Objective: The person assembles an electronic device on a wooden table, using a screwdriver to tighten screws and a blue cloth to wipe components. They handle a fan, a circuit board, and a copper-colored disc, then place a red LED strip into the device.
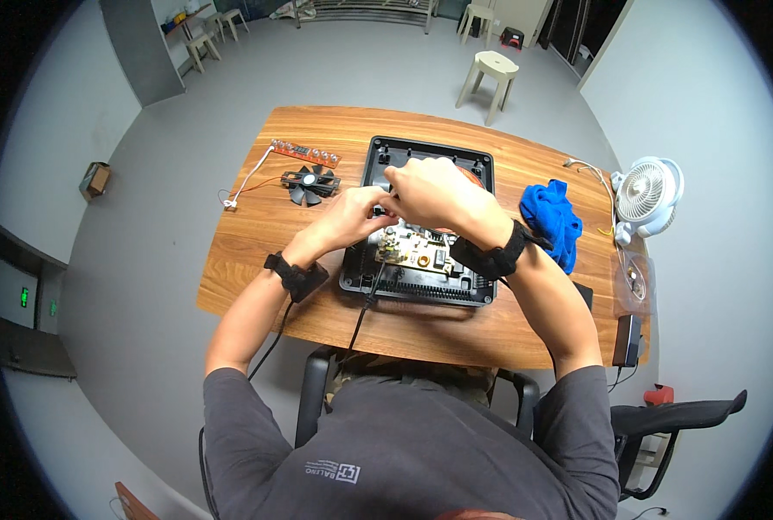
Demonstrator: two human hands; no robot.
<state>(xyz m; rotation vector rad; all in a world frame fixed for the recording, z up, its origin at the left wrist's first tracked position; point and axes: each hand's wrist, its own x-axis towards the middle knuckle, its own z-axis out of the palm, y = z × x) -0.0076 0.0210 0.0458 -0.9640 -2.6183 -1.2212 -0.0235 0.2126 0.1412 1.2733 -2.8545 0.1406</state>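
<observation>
An opened black plastic housing (418,300) lies on the wooden table in front of me. Inside it sits a pale circuit board (414,251) with several components, and a black cord (368,303) runs from it toward me. Part of a reddish-brown coil (470,175) shows behind my right wrist. My right hand (432,192) is closed in a fist above the housing; a bit of something dark shows by its fingers, too small to name. Just left of it and touching, my left hand (352,217) has its fingertips pinched together over the board, and what they grip is hidden.
Left of the housing lie a black cooling fan (309,185) and a narrow red circuit board (306,153) with a white cable. To the right are a blue cloth (551,221), a white desk fan (649,196), a clear plastic tray (634,282) and a black power adapter (627,341).
</observation>
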